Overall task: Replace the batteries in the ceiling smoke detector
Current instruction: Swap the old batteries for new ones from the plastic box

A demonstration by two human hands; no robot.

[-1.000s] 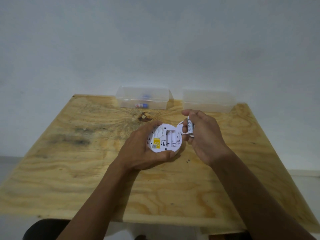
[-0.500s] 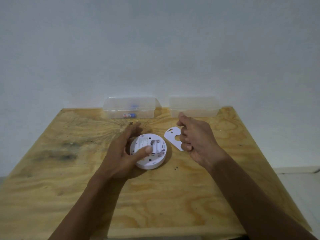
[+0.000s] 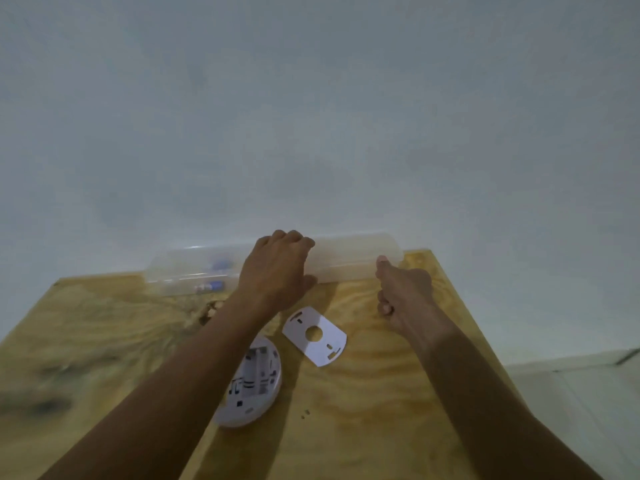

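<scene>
Both hands reaching to the two clear boxes at the far edge of the plywood table. Left hand lying across the gap where the left box meets the right box, fingers curled over the near end of the right box's lid; touching it, seemingly pressing or about to lift, though nothing visibly clamped. Right hand just before the right box's near wall toward its right end, closed into a loose fist with the thumb tip up against the plastic; whether a spent cell is tucked inside, impossible to tell. Right box frosted, contents hidden, long axis running left to right along the table edge, so opening it probably calls for one hand at each end, which is roughly how they sit. Left box holding what look like fresh batteries, blurred blue-and-white shapes lying lengthwise left to right, just left of the left hand and far nearer to it than to the right. Smoke detector well back toward the body, open side up, partly under the left forearm, battery bay running near to far and apparently vacant, though blur prevents certainty. Mounting plate flat on the wood between the forearms, apart from the detector, long axis slanting from upper left to lower right.
</scene>
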